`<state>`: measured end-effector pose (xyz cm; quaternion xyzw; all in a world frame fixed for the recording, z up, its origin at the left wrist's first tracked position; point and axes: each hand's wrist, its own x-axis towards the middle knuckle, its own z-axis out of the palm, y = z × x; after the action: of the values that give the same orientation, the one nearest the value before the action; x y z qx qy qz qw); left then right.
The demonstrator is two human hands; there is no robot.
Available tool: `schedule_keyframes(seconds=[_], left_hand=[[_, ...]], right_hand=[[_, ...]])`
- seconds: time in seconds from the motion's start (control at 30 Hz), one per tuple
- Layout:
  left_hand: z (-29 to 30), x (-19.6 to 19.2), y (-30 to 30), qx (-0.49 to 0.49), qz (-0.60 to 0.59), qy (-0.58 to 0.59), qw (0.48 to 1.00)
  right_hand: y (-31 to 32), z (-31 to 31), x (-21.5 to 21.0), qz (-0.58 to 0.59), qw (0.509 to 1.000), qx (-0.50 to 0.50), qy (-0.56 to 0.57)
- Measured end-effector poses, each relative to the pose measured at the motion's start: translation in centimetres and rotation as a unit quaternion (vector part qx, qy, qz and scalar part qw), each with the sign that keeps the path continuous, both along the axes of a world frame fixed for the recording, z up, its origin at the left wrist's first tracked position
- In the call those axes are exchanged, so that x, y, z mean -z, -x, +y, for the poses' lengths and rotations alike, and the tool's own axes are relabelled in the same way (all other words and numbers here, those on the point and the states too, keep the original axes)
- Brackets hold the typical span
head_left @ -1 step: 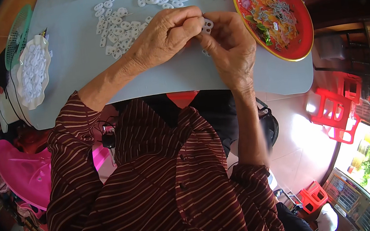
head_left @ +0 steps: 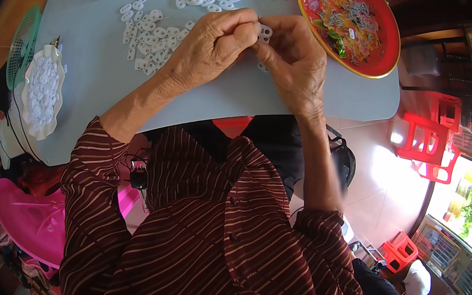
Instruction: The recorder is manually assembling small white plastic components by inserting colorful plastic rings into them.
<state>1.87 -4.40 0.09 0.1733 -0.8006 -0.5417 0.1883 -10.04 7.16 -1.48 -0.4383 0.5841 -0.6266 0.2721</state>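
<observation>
White plastic ring pinched between left hand and right hand fingertips (both closed on it); red tray at 3 o'clock.

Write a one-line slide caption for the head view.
Both hands, left hand and right hand, pinch a small white plastic piece over a grey table beside a red tray.

I note a pale tiled floor in sun glare, red plastic stools right, pink chair left.
</observation>
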Motion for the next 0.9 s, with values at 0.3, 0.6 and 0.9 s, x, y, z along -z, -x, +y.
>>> schedule_keyframes(seconds=[0.3,0.6,0.9], left_hand=[[-0.1,0.1,-0.1,0.007,0.002,-0.042,0.999],[0.3,0.7,0.2,-0.003,0.046,0.03,0.999],[0.7,-0.3,-0.1,0.01,0.012,-0.024,1.0]], right_hand=[[-0.4,-0.2,-0.2,0.014,1.0,0.012,0.024],[-0.5,0.0,-0.1,0.079,0.995,0.054,0.004],[-0.5,0.4,-0.3,0.088,0.994,0.058,0.002]])
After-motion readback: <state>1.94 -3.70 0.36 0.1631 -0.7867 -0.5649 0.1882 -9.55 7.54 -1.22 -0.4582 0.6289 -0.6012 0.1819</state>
